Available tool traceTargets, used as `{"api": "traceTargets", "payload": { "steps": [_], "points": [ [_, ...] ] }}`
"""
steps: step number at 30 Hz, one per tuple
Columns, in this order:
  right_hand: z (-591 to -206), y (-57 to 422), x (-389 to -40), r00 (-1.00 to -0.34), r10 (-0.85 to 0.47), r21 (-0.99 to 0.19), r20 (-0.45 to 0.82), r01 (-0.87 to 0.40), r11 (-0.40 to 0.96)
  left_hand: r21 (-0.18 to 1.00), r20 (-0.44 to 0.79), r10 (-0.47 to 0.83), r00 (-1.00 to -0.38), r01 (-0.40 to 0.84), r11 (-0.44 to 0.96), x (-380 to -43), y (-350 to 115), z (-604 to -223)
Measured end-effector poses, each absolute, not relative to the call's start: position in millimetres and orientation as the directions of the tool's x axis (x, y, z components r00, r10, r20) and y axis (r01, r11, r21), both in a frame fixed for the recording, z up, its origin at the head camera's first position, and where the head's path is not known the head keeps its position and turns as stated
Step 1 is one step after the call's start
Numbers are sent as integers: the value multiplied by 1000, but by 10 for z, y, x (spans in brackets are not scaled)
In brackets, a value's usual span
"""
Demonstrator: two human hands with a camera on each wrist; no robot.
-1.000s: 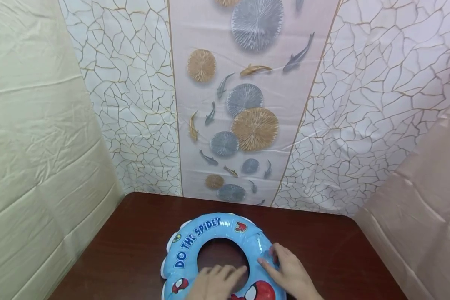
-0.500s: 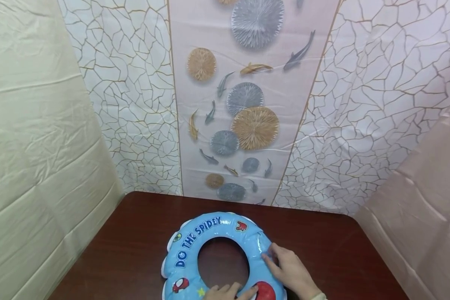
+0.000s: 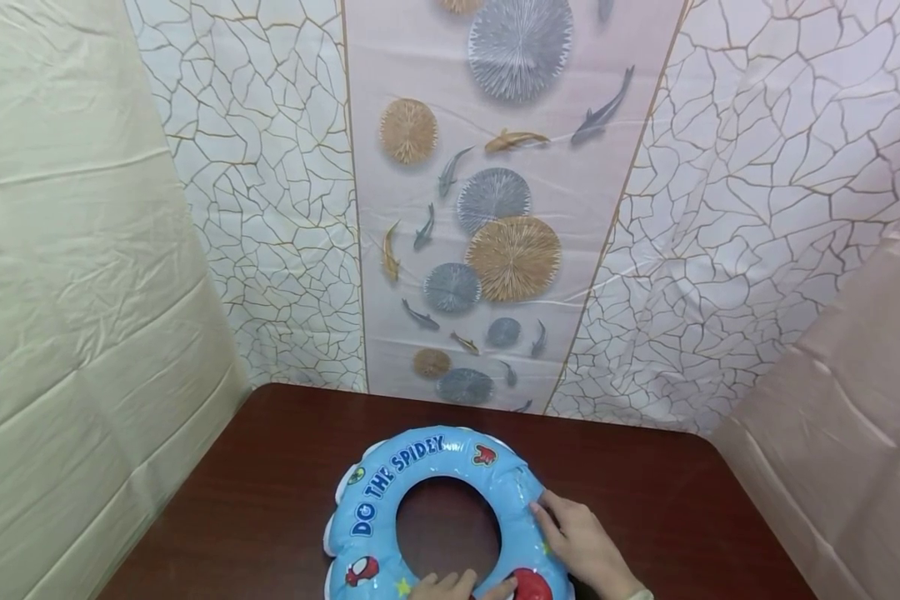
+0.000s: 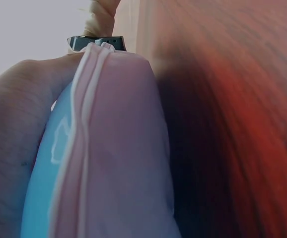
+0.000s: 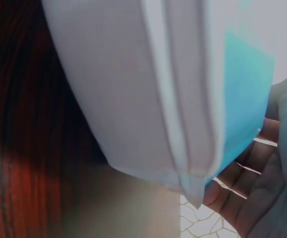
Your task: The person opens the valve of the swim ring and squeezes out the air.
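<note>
A light-blue inflatable swim ring (image 3: 371,500) lies flat on the dark wooden table, printed with "DO THE SPIDEY" and red cartoon figures. At its near side, my left hand (image 3: 446,587) rests on the upper surface, partly cut off by the frame's bottom. On the right rim lies my right hand (image 3: 588,550), thumb on top and fingers along the outer edge. The left wrist view has the left hand (image 4: 14,134) over the blue top, beside the ring's pale side (image 4: 123,134). Spread, slightly bent fingers of the right hand (image 5: 262,188) touch the blue face near the seam.
The brown table (image 3: 225,492) reaches back to a patterned backdrop (image 3: 465,208). Pale cloth hangs at the left (image 3: 82,292) and pinkish cloth (image 3: 847,417) at the right. A small dark block (image 4: 96,43) shows beyond the ring in the left wrist view.
My left hand has come down from over the ring's hole to its near rim. The right hand has shifted slightly outward along the right rim. The ring stays nearly in place.
</note>
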State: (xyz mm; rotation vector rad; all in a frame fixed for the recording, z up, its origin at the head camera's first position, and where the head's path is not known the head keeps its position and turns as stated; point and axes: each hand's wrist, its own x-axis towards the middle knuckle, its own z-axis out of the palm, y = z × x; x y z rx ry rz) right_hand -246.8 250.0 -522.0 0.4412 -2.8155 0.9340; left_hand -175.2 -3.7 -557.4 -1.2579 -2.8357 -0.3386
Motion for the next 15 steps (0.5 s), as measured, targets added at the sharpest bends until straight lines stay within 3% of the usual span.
{"api": "traceTargets", "payload": {
  "steps": [15],
  "points": [
    [-5210, 2449, -2476, -997, -37, -739, 67, -74, 670, 194, 124, 726, -676, 734, 650, -1727, -55, -5574]
  ]
}}
